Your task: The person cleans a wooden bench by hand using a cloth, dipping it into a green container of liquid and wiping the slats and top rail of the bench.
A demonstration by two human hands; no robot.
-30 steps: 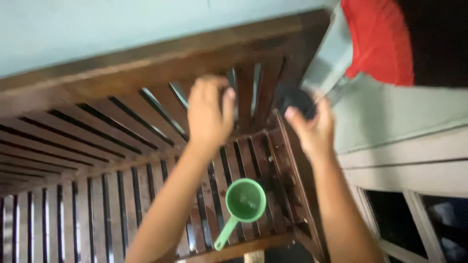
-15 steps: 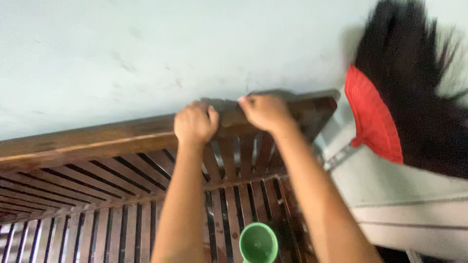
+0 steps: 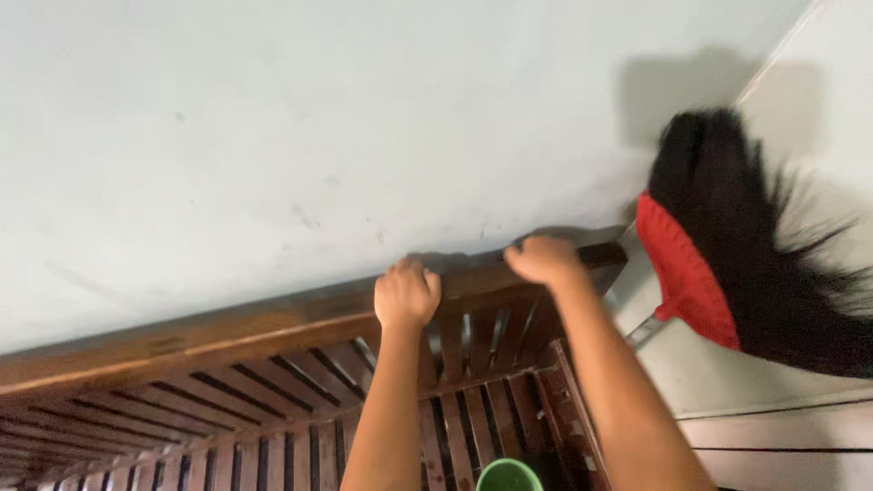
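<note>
A dark wooden slatted bench stands against a pale wall, and its top back rail (image 3: 227, 332) runs from lower left to upper right. My left hand (image 3: 406, 295) is closed over that rail near its right part. Further right, close to the rail's end, my right hand (image 3: 544, 260) also grips the rail. Both forearms reach up from the bottom of the frame over the slatted seat (image 3: 473, 427). A green plastic scoop (image 3: 507, 475) lies on the seat at the bottom edge.
A broom with a red head (image 3: 684, 273) and black bristles (image 3: 773, 264) leans upside down against the wall, right of the bench's end. A pale wall (image 3: 364, 136) fills the upper frame. A light ledge (image 3: 782, 409) is at lower right.
Both hands rose from in front of the back slats to the top rail and gripped it. The view tilted upward, so more wall and the broom's bristles came into sight.
</note>
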